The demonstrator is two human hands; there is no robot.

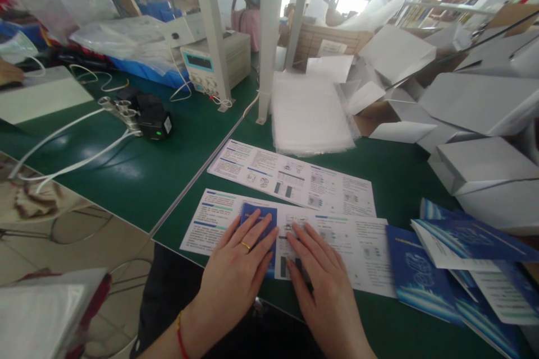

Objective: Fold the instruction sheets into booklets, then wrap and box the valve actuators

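Note:
A long printed leaflet [370, 269] lies unfolded on the green table in front of me, with text and small drawings on its white panels. My left hand [240, 261] rests flat on a blue panel [270, 216] near the leaflet's left part, fingers stretched out. I cannot tell whether that panel is a folded flap or a separate cover. To its right, my right hand [322, 272] lies flat on the white printed part, fingers extended. Just beyond, a second unfolded leaflet [269, 171] lies at a slant.
Folded blue leaflets [425, 272] overlap at the right. White boxes [484, 165] pile up behind them. A stack of clear plastic bags [311, 115] lies beyond the leaflets. Left stand black devices [154, 120] with white cables and a bench instrument [236, 59] by metal posts.

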